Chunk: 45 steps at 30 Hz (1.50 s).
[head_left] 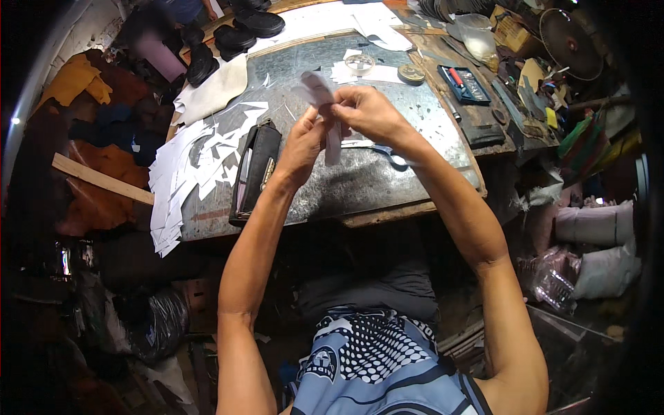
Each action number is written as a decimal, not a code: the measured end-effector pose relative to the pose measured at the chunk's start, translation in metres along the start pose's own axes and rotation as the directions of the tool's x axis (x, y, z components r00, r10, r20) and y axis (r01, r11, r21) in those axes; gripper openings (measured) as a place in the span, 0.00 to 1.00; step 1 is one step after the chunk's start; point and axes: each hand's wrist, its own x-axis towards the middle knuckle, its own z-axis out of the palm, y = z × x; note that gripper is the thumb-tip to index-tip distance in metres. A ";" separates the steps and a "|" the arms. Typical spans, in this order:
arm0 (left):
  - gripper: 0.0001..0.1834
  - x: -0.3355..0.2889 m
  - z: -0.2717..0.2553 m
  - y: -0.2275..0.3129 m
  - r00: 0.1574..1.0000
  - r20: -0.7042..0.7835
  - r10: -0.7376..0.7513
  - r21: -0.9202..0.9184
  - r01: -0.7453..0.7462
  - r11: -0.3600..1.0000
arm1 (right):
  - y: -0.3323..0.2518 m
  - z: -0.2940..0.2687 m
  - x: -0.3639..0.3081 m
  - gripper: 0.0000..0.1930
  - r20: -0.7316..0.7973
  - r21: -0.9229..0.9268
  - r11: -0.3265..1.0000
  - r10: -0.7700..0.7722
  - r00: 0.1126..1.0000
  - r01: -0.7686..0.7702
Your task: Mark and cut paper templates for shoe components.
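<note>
A thin, pale, curved piece, paper or similar sheet, is held up over the metal-topped table. My left hand pinches it from below, fingers closed. From the right, my right hand grips its middle between thumb and fingers. One end sticks up above my hands, and another part hangs below them. Where the fingers meet, the piece is hidden and slightly blurred. Under my right wrist lie scissors with dark blue handles, partly covered by the arm. A black zipped purse lies beside my left forearm.
White paper cut-offs heap at the table's left edge. A clear tape roll and a round tin sit beyond my hands. Black shoes stand far left. A dark tool tray and a fan are right.
</note>
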 end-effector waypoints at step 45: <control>0.22 -0.027 0.011 -0.028 0.878 -0.408 0.250 -0.063 -0.301 0.952 | 0.035 0.093 -0.080 0.20 -0.135 0.535 0.836 0.232 0.963 -0.126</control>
